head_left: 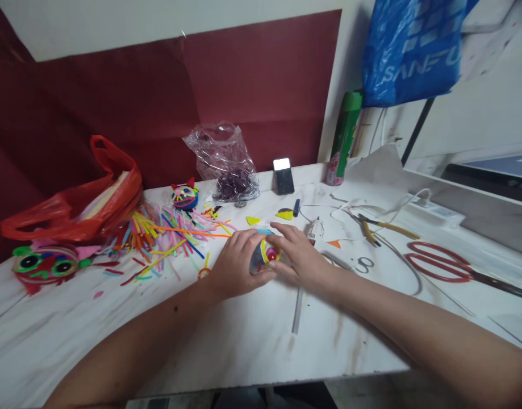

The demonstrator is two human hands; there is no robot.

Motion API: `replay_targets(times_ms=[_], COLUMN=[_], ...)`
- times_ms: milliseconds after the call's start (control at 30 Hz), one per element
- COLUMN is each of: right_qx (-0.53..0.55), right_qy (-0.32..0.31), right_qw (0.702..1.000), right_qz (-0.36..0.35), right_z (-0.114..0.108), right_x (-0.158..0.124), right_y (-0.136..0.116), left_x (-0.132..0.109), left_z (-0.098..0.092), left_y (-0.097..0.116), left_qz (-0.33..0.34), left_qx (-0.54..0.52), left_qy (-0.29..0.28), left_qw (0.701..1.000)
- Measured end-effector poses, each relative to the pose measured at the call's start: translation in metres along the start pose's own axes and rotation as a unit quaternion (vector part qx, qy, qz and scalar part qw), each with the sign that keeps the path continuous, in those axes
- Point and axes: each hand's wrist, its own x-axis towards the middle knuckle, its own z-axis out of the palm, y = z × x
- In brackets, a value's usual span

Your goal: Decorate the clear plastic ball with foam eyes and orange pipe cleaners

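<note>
Between my two hands sits a small rounded craft piece (257, 259), greyish and see-through, with a yellow-rimmed pink and red eye on its right side. My left hand (239, 266) curves around its left side, thumb along the near edge. From the right, my right hand (302, 255) grips it, fingertips at the top and by the eye. Part of the piece is hidden by the fingers. Beyond the hands lie two yellow cut pieces (252, 220). An orange triangle (334, 244) is right of my right hand, and a clear glue stick (297, 312) lies nearer me.
Loose pipe cleaners (175, 241) spread at left, near a decorated cat ball (185, 196), a larger face ball (47, 264) and a red bag (111, 190). Pliers (388, 228), small scissors (365, 264), large red-handled scissors (439, 262) and cables lie right. A green spray can (346, 136) stands behind.
</note>
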Motion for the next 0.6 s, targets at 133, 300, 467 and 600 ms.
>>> replay_targets(times_ms=[133, 300, 467, 600], right_qx=[0.040, 0.092, 0.119, 0.127], right_qy=[0.000, -0.005, 0.026, 0.058], right_qw=[0.999, 0.995, 0.992, 0.988], right_qz=[0.021, 0.036, 0.042, 0.062], right_z=[0.002, 0.000, 0.003, 0.009], right_x=[0.000, 0.000, -0.002, -0.003], right_y=[0.001, 0.000, 0.001, 0.005], left_x=[0.001, 0.006, 0.009, 0.008], left_z=[0.000, -0.007, -0.013, -0.012], left_y=[0.001, 0.001, -0.004, -0.009], left_qz=[-0.023, -0.029, -0.019, -0.043], left_qx=[0.010, 0.061, 0.107, 0.099], left_qy=[-0.021, -0.055, -0.087, -0.080], left_qw=[0.999, 0.996, 0.990, 0.991])
